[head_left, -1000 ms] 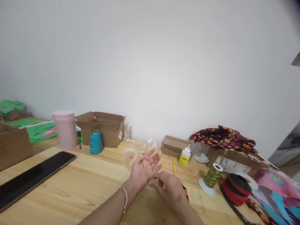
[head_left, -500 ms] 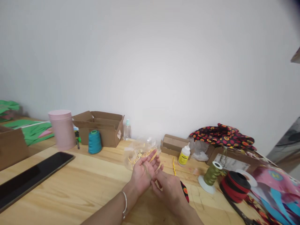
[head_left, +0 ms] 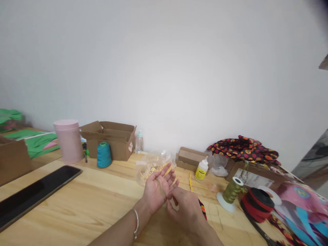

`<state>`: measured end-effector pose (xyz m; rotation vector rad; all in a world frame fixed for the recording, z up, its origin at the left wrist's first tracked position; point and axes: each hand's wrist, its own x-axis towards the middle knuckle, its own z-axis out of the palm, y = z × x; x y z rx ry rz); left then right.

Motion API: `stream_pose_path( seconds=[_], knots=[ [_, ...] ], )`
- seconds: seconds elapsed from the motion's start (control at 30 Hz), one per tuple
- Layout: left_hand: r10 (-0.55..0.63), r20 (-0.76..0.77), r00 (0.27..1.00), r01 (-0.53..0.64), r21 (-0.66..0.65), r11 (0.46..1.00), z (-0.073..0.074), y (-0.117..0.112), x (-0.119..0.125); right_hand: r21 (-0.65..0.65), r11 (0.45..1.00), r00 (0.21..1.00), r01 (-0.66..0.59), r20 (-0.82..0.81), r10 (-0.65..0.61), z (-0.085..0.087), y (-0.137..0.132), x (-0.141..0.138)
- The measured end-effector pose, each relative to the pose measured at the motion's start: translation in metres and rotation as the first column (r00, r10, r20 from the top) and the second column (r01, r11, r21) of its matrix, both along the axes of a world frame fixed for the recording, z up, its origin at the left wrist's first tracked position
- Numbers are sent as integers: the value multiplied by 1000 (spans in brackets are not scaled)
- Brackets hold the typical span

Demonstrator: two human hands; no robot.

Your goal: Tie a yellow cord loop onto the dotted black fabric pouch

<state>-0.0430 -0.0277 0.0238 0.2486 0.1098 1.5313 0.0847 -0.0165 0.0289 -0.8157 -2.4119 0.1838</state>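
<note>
My left hand (head_left: 156,187) is held palm up over the wooden table (head_left: 84,205), fingers apart and slightly curled. A thin olive thread (head_left: 161,186) runs across its palm. My right hand (head_left: 186,209) is beside it, fingertips pinched together at the heel of the left palm, on the thread as far as I can see. An olive thread spool (head_left: 232,190) on a white base stands to the right. A piece of black patterned cloth (head_left: 203,209) shows under my right hand.
Clear plastic bag (head_left: 153,161) and yellow strand (head_left: 190,181) lie behind the hands. Glue bottle (head_left: 201,169), small brown box (head_left: 191,158), red-black ribbon roll (head_left: 258,203) and patterned fabric (head_left: 243,148) sit right. Teal spool (head_left: 104,155), pink canister (head_left: 68,140), open carton (head_left: 112,138) and black slab (head_left: 38,191) sit left.
My left fingers have curled in a little from flat. My right hand has moved in against the left palm and pinched its fingertips there.
</note>
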Motion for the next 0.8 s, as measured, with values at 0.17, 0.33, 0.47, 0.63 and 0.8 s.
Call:
stream_pose_path(
  seconds=[0.17,0.33,0.47,0.63,0.8],
  knots=[
    [23,-11,1000,-23,-7,1000,-3,2,2,138,990,997,6,72,-16,-5,1,-5],
    [39,-18,999,-40,-40,998,-6,3,3,168,986,984,24,171,-53,0,-2,-6],
    [35,-13,999,-36,-48,998,-4,1,4,172,985,989,12,144,-37,1,-2,-5],
    [37,-5,999,-38,-48,998,-4,1,3,124,992,990,-15,142,-3,0,-3,-5],
    [21,-5,1000,-22,-33,999,-4,2,1,6,1000,994,-24,110,23,7,-1,1]
  ],
)
